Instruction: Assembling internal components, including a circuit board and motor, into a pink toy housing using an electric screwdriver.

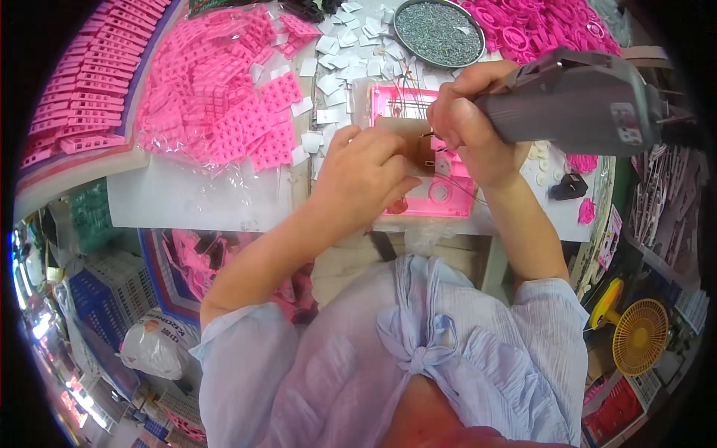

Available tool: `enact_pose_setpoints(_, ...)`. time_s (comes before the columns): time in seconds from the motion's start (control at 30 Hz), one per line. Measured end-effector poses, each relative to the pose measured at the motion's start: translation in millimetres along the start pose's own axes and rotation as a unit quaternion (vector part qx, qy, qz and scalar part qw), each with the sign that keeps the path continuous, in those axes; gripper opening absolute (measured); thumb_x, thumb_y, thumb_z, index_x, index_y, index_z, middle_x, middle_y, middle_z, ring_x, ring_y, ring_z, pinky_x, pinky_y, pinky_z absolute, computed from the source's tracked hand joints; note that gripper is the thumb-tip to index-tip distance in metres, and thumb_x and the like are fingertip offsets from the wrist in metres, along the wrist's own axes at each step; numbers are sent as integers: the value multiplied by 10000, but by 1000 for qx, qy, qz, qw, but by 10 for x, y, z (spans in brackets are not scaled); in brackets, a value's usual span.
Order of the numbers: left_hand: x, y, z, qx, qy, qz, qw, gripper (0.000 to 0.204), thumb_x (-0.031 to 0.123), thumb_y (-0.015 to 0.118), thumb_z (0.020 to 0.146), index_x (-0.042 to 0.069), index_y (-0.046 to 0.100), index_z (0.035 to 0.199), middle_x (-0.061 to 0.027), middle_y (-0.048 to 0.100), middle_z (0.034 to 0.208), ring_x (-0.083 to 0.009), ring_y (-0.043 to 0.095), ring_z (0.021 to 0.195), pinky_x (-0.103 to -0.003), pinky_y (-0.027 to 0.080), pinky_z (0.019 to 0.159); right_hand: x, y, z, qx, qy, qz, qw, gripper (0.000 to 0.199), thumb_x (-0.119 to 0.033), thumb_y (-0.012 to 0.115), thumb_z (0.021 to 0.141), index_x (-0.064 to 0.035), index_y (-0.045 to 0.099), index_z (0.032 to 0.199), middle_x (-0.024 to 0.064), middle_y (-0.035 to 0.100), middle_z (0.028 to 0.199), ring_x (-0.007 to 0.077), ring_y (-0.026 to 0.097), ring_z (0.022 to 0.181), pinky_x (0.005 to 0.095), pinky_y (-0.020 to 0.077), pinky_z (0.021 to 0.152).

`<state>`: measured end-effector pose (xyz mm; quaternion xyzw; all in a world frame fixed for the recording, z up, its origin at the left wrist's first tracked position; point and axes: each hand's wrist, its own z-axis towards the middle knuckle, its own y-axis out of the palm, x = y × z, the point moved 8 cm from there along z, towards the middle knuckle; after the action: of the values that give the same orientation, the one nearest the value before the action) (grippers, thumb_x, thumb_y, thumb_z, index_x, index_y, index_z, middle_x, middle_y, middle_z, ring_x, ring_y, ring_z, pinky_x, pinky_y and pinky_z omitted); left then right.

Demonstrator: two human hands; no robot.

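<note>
A pink plastic case point(455, 201) lies on the worktable in front of me, with a brown board point(407, 131) and several thin wires point(407, 93) in it. My left hand point(366, 172) is closed over the case's left side, its curled fingers at the board's edge. Just below the thumb shows a small red part point(398, 206), mostly hidden. My right hand point(478, 123) wraps round the front of a dark grey power screwdriver point(575, 97), held nearly level above the case's right side. Its tip points left toward the board; whether it touches a screw I cannot tell.
A round tray of small screws point(439, 33) stands behind the case, among scattered white squares point(336, 97). Pink keypad parts point(216, 89) are heaped left, magenta rings point(538, 30) back right. A black block point(569, 187) lies right; a yellow fan point(641, 336) stands lower right.
</note>
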<state>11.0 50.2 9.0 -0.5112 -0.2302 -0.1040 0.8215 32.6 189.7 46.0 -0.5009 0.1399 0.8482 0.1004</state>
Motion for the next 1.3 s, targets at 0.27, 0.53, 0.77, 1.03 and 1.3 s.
enact_pose_setpoints(0.27, -35, -19, -82, 25, -63, -30, 997, 192, 188, 779, 787, 100, 613, 829, -29, 661, 1070, -226, 616, 1028, -430, 371, 953, 42, 153, 7, -80, -4, -13, 997, 201, 20, 594, 909, -24, 466, 1058, 87, 546, 692, 132, 473, 540, 311, 434, 508)
enact_pose_setpoints(0.53, -144, -78, -26, 103, -80, -51, 990, 100, 155, 782, 807, 133, 715, 878, 6, 723, 954, -167, 684, 918, -505, 243, 1127, -340, 138, 220, -79, -43, 237, 967, 256, -38, 631, 925, 5, 512, 1147, 60, 560, 674, 120, 508, 529, 290, 455, 514)
enact_pose_setpoints(0.77, -55, -85, 53, 143, -54, -89, 984, 155, 211, 813, 775, 157, 728, 893, 29, 707, 883, -165, 670, 870, -544, 242, 1125, -388, 158, 41, -55, -36, 205, 977, 317, -98, 658, 933, 10, 462, 1157, 66, 527, 623, 125, 486, 486, 306, 439, 471)
enact_pose_setpoints(1.03, -718, -418, 1132, 21, -37, -205, 978, 204, 257, 706, 837, 78, 760, 917, -96, 713, 766, -273, 708, 767, -386, 543, 765, -292, 2, 97, -38, -6, 212, 977, 289, -123, 593, 953, -36, 466, 1199, 44, 464, 590, 131, 412, 479, 318, 398, 471)
enact_pose_setpoints(1.3, -1237, 558, 2016, -103, -111, 165, 975, 135, 162, 671, 792, 113, 772, 867, -121, 748, 928, -295, 677, 1002, -545, 421, 918, -310, -65, 19, -78, 5, 162, 984, 290, -237, 491, 1001, -115, 522, 1263, -32, 422, 631, 116, 413, 550, 326, 395, 580)
